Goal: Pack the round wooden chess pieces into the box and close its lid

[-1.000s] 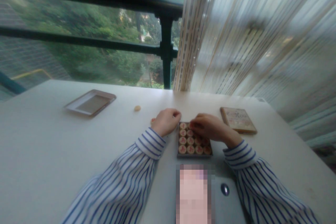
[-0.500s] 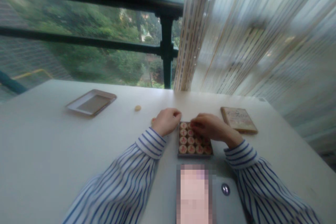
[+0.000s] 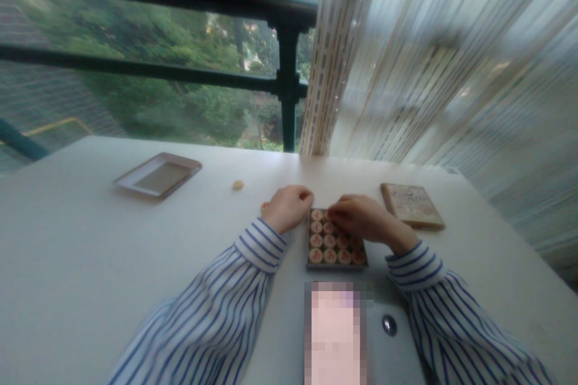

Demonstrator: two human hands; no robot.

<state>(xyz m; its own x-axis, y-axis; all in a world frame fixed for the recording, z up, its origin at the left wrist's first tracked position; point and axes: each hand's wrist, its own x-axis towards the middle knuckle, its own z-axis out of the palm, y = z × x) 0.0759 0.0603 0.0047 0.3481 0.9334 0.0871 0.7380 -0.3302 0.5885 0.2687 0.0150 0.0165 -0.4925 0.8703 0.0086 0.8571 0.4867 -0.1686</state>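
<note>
A small square box (image 3: 338, 267) holds rows of round wooden pieces with red characters, several of them visible. My right hand (image 3: 361, 218) is over the box's upper right part, its fingertips closed at a piece in the top row; what they grip is hidden. My left hand (image 3: 289, 206) is closed just beyond the box's upper left corner, and I cannot make out anything in its fingers. One red-marked piece (image 3: 265, 206) lies partly hidden behind my left hand. Farther left, a plain round piece (image 3: 238, 184) rests on the white table (image 3: 135, 264).
An open, shallow tray or lid (image 3: 160, 176) lies at the back left. At the right is a flat, printed box (image 3: 413, 206). A pixelated object (image 3: 336, 337) and a grey surface with a dark oval (image 3: 389, 325) are at the near edge. Curtains hang behind.
</note>
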